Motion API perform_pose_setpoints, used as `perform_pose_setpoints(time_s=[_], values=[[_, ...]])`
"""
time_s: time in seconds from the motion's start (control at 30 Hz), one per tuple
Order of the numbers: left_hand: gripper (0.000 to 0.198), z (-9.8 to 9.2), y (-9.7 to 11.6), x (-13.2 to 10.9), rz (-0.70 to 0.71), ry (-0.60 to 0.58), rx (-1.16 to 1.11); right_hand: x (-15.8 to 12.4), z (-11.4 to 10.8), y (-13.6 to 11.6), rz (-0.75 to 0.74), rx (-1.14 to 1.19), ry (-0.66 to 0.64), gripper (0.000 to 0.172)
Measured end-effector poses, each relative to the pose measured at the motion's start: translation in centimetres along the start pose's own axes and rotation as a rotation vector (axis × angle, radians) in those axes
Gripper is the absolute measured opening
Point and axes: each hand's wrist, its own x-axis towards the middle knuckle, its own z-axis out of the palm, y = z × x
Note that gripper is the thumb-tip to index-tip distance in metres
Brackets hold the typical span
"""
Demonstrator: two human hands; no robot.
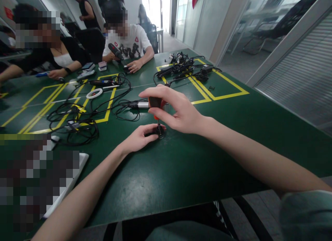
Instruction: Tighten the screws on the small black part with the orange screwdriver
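My right hand [183, 111] is closed around the black and orange handle of a screwdriver [156, 102]. Its shaft points down to a small dark round part [160, 131] on the green table. My left hand [137, 139] steadies that part from the left, pinching it between thumb and fingers. The screwdriver's tip meets the top of the part, where the exact contact is too small to make out. Just behind the handle lies a silver and black cylindrical tool [142, 105], partly hidden by my right hand.
Tangled black cables [75, 126] lie to the left, near a white ring [94, 93]. A heap of black adapters and cords [181, 69] sits at the back right, across yellow tape [228, 95]. Opposite, a person [129, 43] holds a power tool; another sits further left.
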Motion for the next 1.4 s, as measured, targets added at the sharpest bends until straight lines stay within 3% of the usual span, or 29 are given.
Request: perform_pose_setpoints(time_s=[0.2, 0.37, 0.63, 0.77, 0.93, 1.03, 1.23, 1.4], values=[[0.034, -0.2, 0.3, 0.1, 0.000, 0.041, 0.090, -0.2, 0.0, 0.5, -0.024, -0.097, 0.071, 0.028], [0.034, -0.1, 0.3, 0.0, 0.011, 0.045, 0.107, -0.1, -0.4, 0.2, -0.011, -0.080, 0.039, 0.036], [0.034, 0.3, -0.3, 0.0, 0.051, 0.042, 0.148, -0.2, 0.2, 0.2, 0.013, -0.117, 0.097, 0.027], [0.034, 0.1, -0.2, 0.0, 0.047, -0.017, 0.151, -0.2, 0.5, 0.2, -0.040, -0.091, 0.132, 0.022], [0.033, 0.2, -0.1, -0.2, 0.055, -0.009, 0.172, -0.3, 0.8, 0.1, -0.072, -0.019, 0.134, 0.037], [0.035, 0.5, -0.3, -0.4, 0.085, 0.048, 0.208, -0.3, 1.0, 0.1, -0.059, -0.017, 0.120, 0.036], [0.025, 0.8, -0.2, -0.4, 0.087, 0.029, 0.291, -0.3, 1.1, 0.4, -0.017, -0.022, 0.142, 0.031], [0.029, 1.0, -0.2, -0.3, 0.109, 0.073, 0.307, -0.2, 0.9, 0.1, -0.029, -0.006, 0.087, 0.040]])
